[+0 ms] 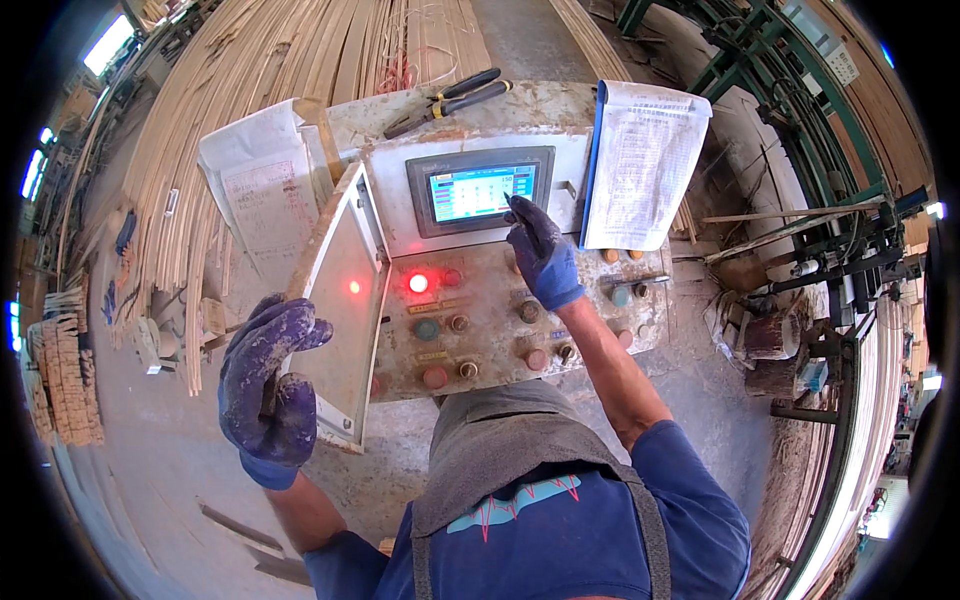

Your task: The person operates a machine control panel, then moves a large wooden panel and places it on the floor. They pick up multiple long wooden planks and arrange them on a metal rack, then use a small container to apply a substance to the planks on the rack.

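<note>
My right hand [543, 252], in a purple and blue work glove, reaches to the lit touchscreen [470, 193] on the control panel. Its fingers are pinched together, and a thin dark tip shows at the screen's lower right; what it belongs to I cannot make out. My left hand [268, 385], in a dusty purple glove, is raised beside the outer edge of the open metal door [345, 330]. Fingers and thumb curve with a gap between them, and nothing shows in the hand. Whether it touches the door is hard to tell.
Below the screen, the worn console [480, 330] carries several buttons, knobs and a glowing red lamp [418, 283]. Pliers [450, 103] lie on its top. Paper sheets [265, 180] hang left, a clipboard [648, 165] stands right. Long wooden strips [330, 50] lie beyond; green machinery [800, 90] stands right.
</note>
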A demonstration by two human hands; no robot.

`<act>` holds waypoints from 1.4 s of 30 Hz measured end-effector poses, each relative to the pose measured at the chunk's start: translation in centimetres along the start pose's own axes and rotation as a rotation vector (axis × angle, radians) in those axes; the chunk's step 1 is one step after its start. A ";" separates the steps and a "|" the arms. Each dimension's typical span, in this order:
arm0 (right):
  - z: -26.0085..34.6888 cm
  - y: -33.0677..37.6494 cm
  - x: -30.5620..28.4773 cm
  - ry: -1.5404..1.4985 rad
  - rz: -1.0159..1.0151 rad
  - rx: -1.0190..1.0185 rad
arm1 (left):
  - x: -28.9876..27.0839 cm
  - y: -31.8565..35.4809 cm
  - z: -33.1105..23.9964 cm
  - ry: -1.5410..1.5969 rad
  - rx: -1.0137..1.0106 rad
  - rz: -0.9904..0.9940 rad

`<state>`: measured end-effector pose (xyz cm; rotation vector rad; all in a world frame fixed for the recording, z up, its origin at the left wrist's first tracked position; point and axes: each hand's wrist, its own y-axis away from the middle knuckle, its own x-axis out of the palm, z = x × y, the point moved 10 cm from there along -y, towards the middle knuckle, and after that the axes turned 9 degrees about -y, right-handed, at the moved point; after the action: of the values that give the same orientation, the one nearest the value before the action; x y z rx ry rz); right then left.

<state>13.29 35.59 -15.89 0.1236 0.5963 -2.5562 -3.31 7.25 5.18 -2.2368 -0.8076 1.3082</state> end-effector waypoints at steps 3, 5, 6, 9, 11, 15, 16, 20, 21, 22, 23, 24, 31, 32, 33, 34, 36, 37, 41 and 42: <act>-0.1 0.0 -0.1 -0.014 -0.012 0.016 | 0.0 -0.1 0.0 -0.013 0.011 0.001; -0.1 0.1 -0.3 -0.003 -0.010 0.009 | 0.0 0.0 -0.2 -0.012 0.011 0.007; -0.1 0.1 -0.3 0.031 -0.002 -0.006 | -0.1 -0.1 -0.2 -0.011 0.012 0.010; 0.1 0.0 -0.3 0.028 -0.018 0.007 | 0.0 -0.2 -0.2 -0.027 0.014 0.016; 0.4 0.0 -0.2 -0.004 -0.025 0.017 | 0.0 0.0 -0.1 -0.007 0.012 0.009; 1.0 0.5 1.0 -0.139 -0.008 0.055 | -0.2 -0.2 -0.2 -0.018 0.018 0.009; 1.0 0.7 1.5 -0.192 -0.006 0.078 | -0.2 -0.1 -0.1 0.000 0.015 -0.004; 0.9 1.0 3.9 -0.039 0.111 -0.042 | -0.3 -0.2 0.1 0.033 0.006 -0.025; 0.9 1.0 4.5 -0.025 0.131 -0.022 | -0.4 -0.1 0.2 0.042 0.007 -0.030; 0.9 1.0 5.1 -0.011 0.151 -0.001 | -0.5 0.0 0.2 0.051 0.009 -0.035; 0.5 1.0 5.4 -0.058 0.157 0.056 | -0.5 -0.1 0.3 0.046 0.000 -0.028; 0.9 0.9 5.5 -0.038 0.149 0.028 | -0.5 -0.2 0.2 0.040 -0.008 -0.021; 1.0 0.6 5.4 -0.033 0.144 0.009 | -0.6 -0.1 0.4 0.023 -0.012 -0.018; 1.2 0.7 5.2 -0.025 0.147 0.009 | -0.6 -0.1 0.5 0.031 -0.010 -0.020; 1.1 0.8 4.7 -0.060 0.121 0.006 | -0.6 -0.1 0.5 0.038 -0.008 -0.022; 0.6 0.9 4.3 -0.095 0.096 0.003 | -0.5 -0.1 0.5 0.046 -0.007 -0.024; 0.6 0.9 3.6 -0.105 0.076 0.009 | -0.5 -0.2 0.3 0.022 -0.003 -0.023; 0.7 0.6 3.2 -0.081 0.082 0.015 | -0.5 -0.2 0.2 0.009 -0.002 -0.022; 0.2 0.5 3.3 -0.118 0.090 0.056 | -0.5 -0.3 0.1 0.015 -0.002 -0.032; 0.6 0.5 3.6 -0.110 0.097 0.027 | -0.5 -0.2 0.1 0.017 -0.005 -0.033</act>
<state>10.48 33.33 -16.29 0.0200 0.5022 -2.4597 -3.68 7.11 5.58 -2.2257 -0.8389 1.2721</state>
